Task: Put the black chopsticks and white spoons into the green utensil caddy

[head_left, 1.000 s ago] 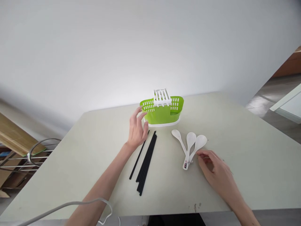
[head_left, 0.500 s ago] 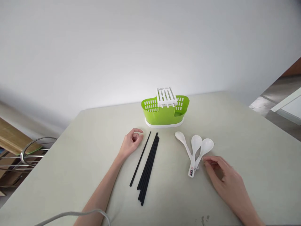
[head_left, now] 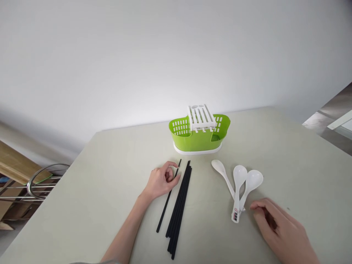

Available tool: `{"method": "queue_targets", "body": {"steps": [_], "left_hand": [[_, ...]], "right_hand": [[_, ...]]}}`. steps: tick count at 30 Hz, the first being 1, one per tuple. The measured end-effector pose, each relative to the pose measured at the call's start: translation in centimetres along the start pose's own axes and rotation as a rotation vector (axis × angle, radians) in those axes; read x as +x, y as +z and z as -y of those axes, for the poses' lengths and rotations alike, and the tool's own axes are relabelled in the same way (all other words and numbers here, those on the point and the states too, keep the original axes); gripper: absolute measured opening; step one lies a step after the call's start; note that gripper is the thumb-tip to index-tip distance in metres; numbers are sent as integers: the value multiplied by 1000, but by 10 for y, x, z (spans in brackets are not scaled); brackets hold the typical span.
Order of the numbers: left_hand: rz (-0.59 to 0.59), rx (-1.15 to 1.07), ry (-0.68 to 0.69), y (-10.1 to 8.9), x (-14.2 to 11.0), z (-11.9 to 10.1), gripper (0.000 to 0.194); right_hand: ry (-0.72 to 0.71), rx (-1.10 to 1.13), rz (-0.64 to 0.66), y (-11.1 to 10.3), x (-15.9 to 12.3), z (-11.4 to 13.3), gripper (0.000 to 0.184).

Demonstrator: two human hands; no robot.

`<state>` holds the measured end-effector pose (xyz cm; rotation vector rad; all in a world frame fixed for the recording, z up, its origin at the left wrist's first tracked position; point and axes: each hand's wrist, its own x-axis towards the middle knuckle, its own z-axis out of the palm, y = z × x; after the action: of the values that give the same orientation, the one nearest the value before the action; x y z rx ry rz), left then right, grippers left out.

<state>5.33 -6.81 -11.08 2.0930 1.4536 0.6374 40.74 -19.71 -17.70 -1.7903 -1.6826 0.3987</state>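
right hand (head_left: pixel 286 233) just clear of spoons (head_left: pixel 237 190)

- 1 cam, worn on person's head; POV from above near side of table (head_left: pixel 82 205).
- Faces fwd & down: tabletop fills most of lower half, pale wall (head_left: pixel 176 55) the upper.
- Angle: table's back edge climbs slightly L to R, so view sits a bit askew.
- Dist.: close; L hand (head_left: pixel 161 182) & R hand (head_left: pixel 286 231) in lower part, forearms coming in from bottom.
- Green basket (head_left: pixel 198 141) farther off, just R of ctr., seen from front & above.
- Chopsticks (head_left: pixel 178 212) & spoons (head_left: pixel 237 194) nearer, viewed from above.
- Wide FOV: takes in metal rack (head_left: pixel 30 189) far L, floor (head_left: pixel 327 117) far R.
- Ht. squeezed.
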Motion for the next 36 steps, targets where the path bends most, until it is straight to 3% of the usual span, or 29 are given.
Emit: {"method": "queue_targets", "body": {"steps": [7,36], "left_hand": [[29,45,15,-1,-1,0,26],[30,86,38,0,-1,-1,36]], "right_hand": [[-67,-49,117,3,0,-11,19],[-152,-72,92,-3,5,-2,19]]}}
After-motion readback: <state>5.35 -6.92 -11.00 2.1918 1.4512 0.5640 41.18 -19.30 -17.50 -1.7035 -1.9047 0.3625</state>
